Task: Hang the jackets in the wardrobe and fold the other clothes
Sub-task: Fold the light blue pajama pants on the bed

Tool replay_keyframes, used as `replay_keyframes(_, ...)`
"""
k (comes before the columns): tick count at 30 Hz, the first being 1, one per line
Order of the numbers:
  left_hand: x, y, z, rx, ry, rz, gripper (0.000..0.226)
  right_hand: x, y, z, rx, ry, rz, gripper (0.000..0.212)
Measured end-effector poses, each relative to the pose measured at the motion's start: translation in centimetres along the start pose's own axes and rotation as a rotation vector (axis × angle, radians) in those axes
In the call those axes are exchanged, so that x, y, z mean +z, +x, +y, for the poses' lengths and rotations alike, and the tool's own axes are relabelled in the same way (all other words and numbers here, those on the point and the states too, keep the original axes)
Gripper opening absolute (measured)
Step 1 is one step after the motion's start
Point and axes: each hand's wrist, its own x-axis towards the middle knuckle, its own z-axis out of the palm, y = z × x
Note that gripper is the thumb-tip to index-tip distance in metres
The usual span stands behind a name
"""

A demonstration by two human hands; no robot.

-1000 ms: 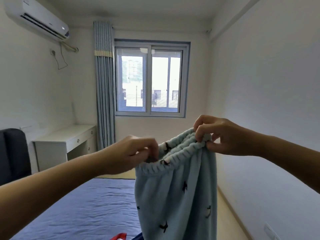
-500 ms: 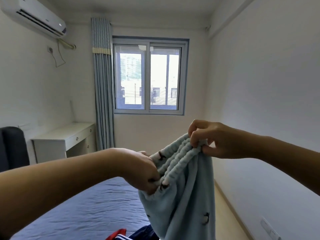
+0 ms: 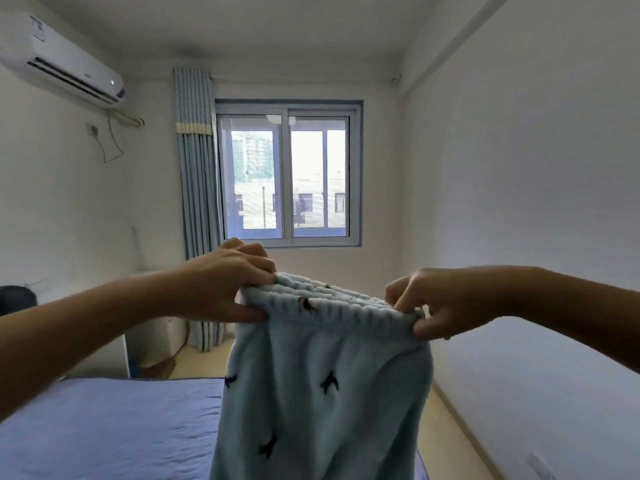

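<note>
A pair of light blue fleece trousers [image 3: 322,393] with small dark bird shapes hangs in the air in front of me. My left hand [image 3: 225,282] pinches the left end of the ribbed elastic waistband. My right hand [image 3: 440,303] pinches its right end. The waistband is stretched flat between the two hands, and the fabric drops straight down out of the frame. The trouser legs are hidden below the bottom edge.
A bed with a blue sheet [image 3: 104,427] lies below, to the left. A white desk [image 3: 104,351] and a dark chair [image 3: 15,299] stand at the left wall. Beyond are a window [image 3: 287,178], a curtain [image 3: 197,202] and a strip of wooden floor [image 3: 450,438] along the right wall.
My hands have moved apart along the waistband and stretched it out flat. The left hand has risen level with the right. The view has tilted upward, and the clothes seen at the bottom edge are out of view.
</note>
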Motion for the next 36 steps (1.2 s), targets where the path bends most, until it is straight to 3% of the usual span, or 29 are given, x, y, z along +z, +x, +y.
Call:
replay_keyframes(4, 1.5, -0.3, 0.3, -0.029, 0.040, -0.084, 0.029, 2.4, 1.2, -0.9, -0.044, 0.150, -0.180, 0.047)
replay_keyframes(7, 2.0, -0.7, -0.1, -0.118, -0.047, -0.156, 0.035, 4.1, 1.5, -2.0, -0.069, 0.309, -0.259, 0.041)
replay_keyframes(13, 2.1, -0.3, -1.7, -0.193, -0.122, -0.178, 0.032, 2.9, 1.9, -4.2, -0.231, 0.513, -0.197, 0.014)
replay_keyframes(19, 1.7, -0.2, -2.6, -0.212, -0.087, -0.159, 0.035, 1.7, 2.0, -3.1, -0.093, 0.549, -0.287, 0.020)
replay_keyframes(23, 1.8, -0.1, -2.6, -0.205, -0.041, -0.174, 0.036, 1.6, 1.9, -1.9, -0.022, 0.463, -0.342, 0.009)
replay_keyframes(26, 2.3, -0.5, -1.6, -0.213, 0.022, -0.341, 0.022, 2.1, 1.7, -0.1, 0.067, 0.378, -0.237, 0.011)
replay_keyframes(29, -0.8, 1.1, -2.3, -0.318, 0.120, -0.485, 0.008, -1.3, 2.1, 1.5, 0.142, 0.055, -0.010, 0.026)
replay_keyframes(31, -5.6, 3.1, -5.3, -0.418, 0.263, -0.286, 0.014, -7.0, 2.0, 1.9, 0.158, -0.194, 0.333, 0.024)
replay_keyframes(34, -11.7, 6.1, -7.6, -0.283, 0.523, 0.304, 0.035, -14.0, 2.0, 1.7, 0.033, -0.333, 0.902, 0.023)
replay_keyframes(35, -11.5, 6.5, -6.6, -0.238, 0.524, 0.342, 0.036, -13.9, 2.1, 1.8, 0.023, -0.321, 0.927, 0.021)
replay_keyframes(36, -10.0, 6.6, -5.3, -0.186, 0.488, 0.226, 0.033, -12.5, 2.3, 1.9, 0.031, -0.305, 0.805, 0.019)
